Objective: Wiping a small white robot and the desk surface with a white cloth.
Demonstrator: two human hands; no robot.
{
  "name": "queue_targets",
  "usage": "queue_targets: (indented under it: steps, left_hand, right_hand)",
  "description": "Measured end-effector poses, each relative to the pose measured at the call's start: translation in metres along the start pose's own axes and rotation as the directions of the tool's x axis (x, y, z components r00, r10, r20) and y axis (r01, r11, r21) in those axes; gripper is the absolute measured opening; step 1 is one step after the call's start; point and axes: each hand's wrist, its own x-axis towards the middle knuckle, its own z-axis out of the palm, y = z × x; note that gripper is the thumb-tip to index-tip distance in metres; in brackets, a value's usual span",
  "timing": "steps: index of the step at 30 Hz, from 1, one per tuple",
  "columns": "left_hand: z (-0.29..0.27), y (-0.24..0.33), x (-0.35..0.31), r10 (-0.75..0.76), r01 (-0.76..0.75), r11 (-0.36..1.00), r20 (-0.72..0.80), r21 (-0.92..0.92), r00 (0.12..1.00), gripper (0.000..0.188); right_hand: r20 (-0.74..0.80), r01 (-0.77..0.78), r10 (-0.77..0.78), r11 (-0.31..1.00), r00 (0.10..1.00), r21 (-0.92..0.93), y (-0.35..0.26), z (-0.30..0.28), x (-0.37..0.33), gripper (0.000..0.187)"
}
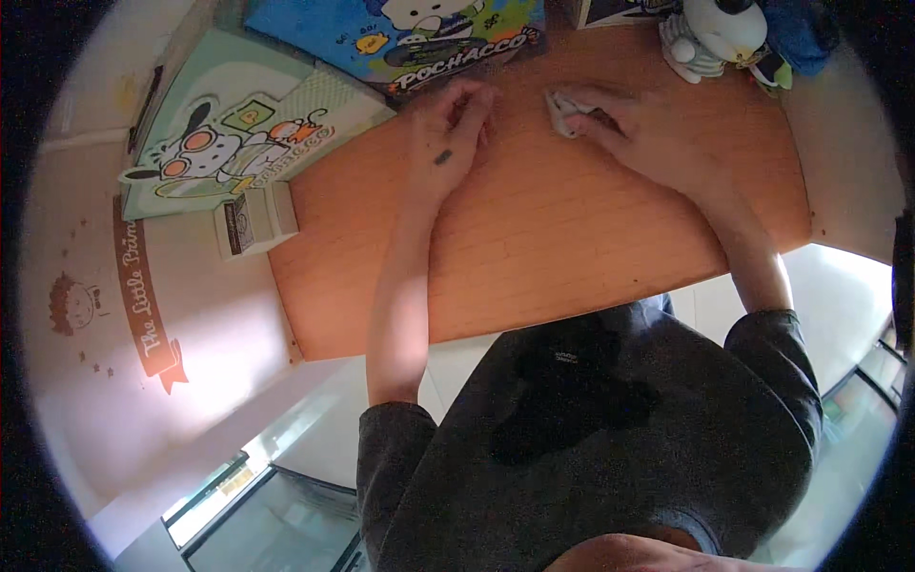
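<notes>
On the wooden desk, my right hand has its fingers and thumb closed on a crumpled, whitish cloth, whose folds poke out at the left of the fingertips. Whether it is fabric or tissue is hard to tell. My left hand rests to the left, apart from the cloth, near the lower edge of a blue cartoon-print board. Its fingers curl inward and look blurred. Anything inside them is hidden. A dark mark shows on the back of this hand.
A pale green cartoon folder leans at the left, beside a small cream box. At the far right stands a white dog figure next to a dark blue soft item. The desk's front edge lies close to my body.
</notes>
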Motion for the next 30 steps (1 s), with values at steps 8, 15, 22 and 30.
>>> queue_targets:
  steps: [8, 15, 22, 30]
  left_hand:
    - [-0.001, -0.002, 0.002, -0.046, 0.046, 0.997, 0.001, 0.058, 0.999, 0.014]
    - [0.002, 0.005, -0.003, -0.08, 0.081, 0.994, -0.022, 0.068, 0.997, 0.017]
    - [0.005, 0.019, -0.016, 0.037, -0.114, 0.953, 0.264, 0.282, 0.964, 0.023]
    - [0.015, 0.007, -0.006, 0.471, -0.459, 0.801, 0.068, 0.385, 0.88, 0.032]
  right_hand:
    - [0.041, 0.01, -0.007, 0.997, 0.999, -0.074, 0.007, 0.017, -0.005, 0.041]
    - [0.085, 0.109, -0.113, 0.993, 0.99, 0.048, 0.018, 0.024, -0.003, 0.049]
    - [-0.02, -0.005, 0.008, 0.987, 1.0, 0.158, 0.011, 0.021, -0.002, 0.055]
    - [-0.018, 0.181, -0.181, 0.958, 0.983, 0.222, 0.007, 0.03, -0.002, 0.055]
